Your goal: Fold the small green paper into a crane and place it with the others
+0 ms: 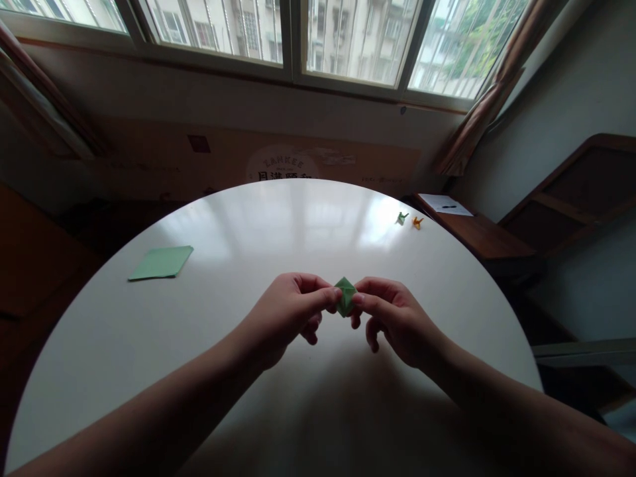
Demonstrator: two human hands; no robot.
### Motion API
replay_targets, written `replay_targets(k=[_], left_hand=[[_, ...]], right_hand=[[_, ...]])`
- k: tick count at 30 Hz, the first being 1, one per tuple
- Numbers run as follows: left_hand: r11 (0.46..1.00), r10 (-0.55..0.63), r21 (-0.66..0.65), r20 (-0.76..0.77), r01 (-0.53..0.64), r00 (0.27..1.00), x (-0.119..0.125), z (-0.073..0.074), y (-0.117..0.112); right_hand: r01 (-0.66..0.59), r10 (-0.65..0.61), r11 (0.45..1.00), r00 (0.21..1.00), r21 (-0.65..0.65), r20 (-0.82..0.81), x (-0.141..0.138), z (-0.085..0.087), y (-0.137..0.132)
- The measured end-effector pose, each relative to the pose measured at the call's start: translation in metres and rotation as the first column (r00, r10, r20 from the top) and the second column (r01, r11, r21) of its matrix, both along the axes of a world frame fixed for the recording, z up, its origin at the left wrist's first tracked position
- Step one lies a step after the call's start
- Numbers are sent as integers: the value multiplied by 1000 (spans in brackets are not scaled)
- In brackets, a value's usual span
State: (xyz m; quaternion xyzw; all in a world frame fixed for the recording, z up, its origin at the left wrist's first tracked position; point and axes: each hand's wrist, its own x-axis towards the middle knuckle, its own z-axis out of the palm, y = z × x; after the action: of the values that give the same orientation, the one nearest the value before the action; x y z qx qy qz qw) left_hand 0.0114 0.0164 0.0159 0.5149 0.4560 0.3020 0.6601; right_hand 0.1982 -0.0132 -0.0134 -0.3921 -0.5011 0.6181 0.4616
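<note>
Between my two hands, above the white table, is a small green piece of folded origami paper, diamond-shaped with crease lines across its face. My left hand pinches its left corner between thumb and forefinger. From the other side, my right hand grips the right corner in the same way. The lower fingers of both hands curl loosely beneath. The back of the paper and the fingertips behind it are hidden.
A stack of light green paper sheets lies at the table's left. Near the far right edge sit a small green folded figure and an orange folded figure. Beyond, a brown wooden surface holds white paper with a dark pen.
</note>
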Motion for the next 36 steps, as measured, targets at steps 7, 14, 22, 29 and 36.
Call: replay_targets(k=[7,14,22,29,36], left_hand=[[1000,-16,0,-30,16,999,0,2,-1],[996,-79,-30,-15,79,997,2,-1,0],[997,-83,-14,-55,82,995,3,-4,0],[996,-77,28,-90,79,993,3,-3,-1],[991,-136,-18,-109,135,985,4,4,-3]], right_hand=[[-10,10,1000,1000,-22,2,1,-3,1],[59,-63,996,997,-64,-48,-1,-6,3],[36,-41,995,998,-90,-50,-2,-5,2],[-57,57,992,998,-111,0,0,-2,2],[5,-4,997,1000,-75,9,-2,-3,2]])
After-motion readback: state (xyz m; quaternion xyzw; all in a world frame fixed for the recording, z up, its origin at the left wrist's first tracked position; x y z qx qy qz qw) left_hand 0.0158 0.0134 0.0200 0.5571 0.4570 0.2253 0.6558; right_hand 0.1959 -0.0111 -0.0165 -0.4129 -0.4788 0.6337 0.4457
